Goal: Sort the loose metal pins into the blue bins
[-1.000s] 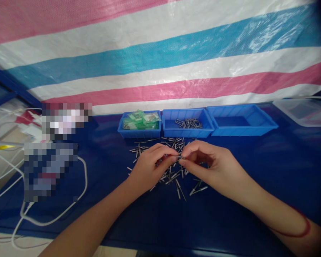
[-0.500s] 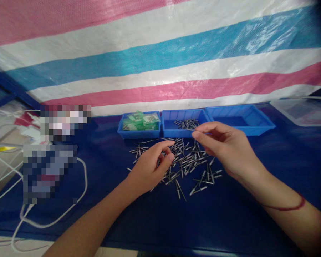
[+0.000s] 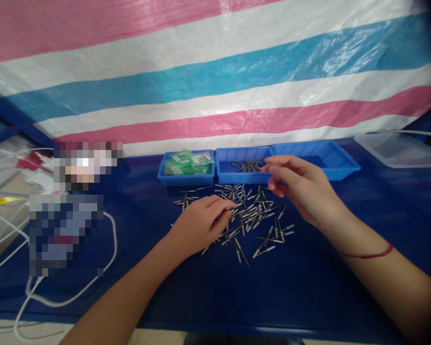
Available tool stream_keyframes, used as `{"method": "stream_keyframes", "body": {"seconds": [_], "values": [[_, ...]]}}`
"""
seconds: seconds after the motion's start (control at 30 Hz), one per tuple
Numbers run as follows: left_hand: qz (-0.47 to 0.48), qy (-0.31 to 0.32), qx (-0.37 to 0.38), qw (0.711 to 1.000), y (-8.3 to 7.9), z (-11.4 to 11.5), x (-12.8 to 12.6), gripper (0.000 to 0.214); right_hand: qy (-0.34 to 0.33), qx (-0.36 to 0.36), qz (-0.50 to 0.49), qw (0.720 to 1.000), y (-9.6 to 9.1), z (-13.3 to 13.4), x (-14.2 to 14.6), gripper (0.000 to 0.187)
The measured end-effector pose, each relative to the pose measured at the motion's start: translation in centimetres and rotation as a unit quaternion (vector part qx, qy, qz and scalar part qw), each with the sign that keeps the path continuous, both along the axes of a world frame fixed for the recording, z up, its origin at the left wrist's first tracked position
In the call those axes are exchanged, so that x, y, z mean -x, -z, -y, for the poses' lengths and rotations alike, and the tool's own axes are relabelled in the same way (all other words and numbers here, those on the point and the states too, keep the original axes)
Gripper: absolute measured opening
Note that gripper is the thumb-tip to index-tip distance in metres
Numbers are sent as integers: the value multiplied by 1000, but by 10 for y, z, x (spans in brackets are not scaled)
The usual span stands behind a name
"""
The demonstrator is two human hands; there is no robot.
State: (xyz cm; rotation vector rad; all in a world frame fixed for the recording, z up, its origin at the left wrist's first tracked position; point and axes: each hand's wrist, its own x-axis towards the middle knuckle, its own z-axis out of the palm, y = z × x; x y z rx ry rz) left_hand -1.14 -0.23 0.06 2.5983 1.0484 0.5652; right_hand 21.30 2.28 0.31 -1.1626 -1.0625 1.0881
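A pile of several small metal rivets (image 3: pixel 251 215) lies on the dark blue table (image 3: pixel 215 287). My left hand (image 3: pixel 201 223) rests on the left side of the pile, fingers curled onto the rivets; what they pinch is hidden. My right hand (image 3: pixel 301 189) hovers at the front right corner of the middle blue bin (image 3: pixel 224 176), which holds more rivets (image 3: pixel 249 166). Its fingers are loosely spread and nothing shows in them.
A blue bin with green-and-clear packets (image 3: pixel 188 163) stands left of the middle bin, an empty blue bin (image 3: pixel 339 165) right of it. A clear tray (image 3: pixel 402 151) sits far right. White cables (image 3: pixel 68 292) loop at the left. A striped tarp (image 3: pixel 215 72) hangs behind.
My right hand left the left hand, carried a rivet up to the middle bin, and its fingers have now opened there. The left hand lowered onto the pile.
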Motion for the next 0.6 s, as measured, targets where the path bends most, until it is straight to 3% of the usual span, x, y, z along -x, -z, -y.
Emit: {"method": "stream_keyframes", "body": {"seconds": [0.13, 0.27, 0.37, 0.43, 0.53, 0.6], "values": [[-89, -2, -94, 992, -2, -8, 10, 25, 28, -31, 31, 999, -4, 1, -7, 9], [-122, -22, -93, 988, -10, -14, 22, 28, 24, -71, 189, 979, 3, 12, -21, 9], [-148, -53, -58, 986, -19, -18, 34, 30, -14, -106, 344, 933, 19, 32, -29, 15], [-148, -85, -28, 985, -23, -17, 46, 35, -62, -148, 434, 886, 31, 47, -31, 24], [-146, -159, -2, 976, -17, -9, 66, 53, -125, -179, 524, 823, 43, 63, -30, 60], [-154, -194, 4, 969, -4, 2, 79, 78, -146, -188, 562, 792, 47, 67, -28, 83]]}}
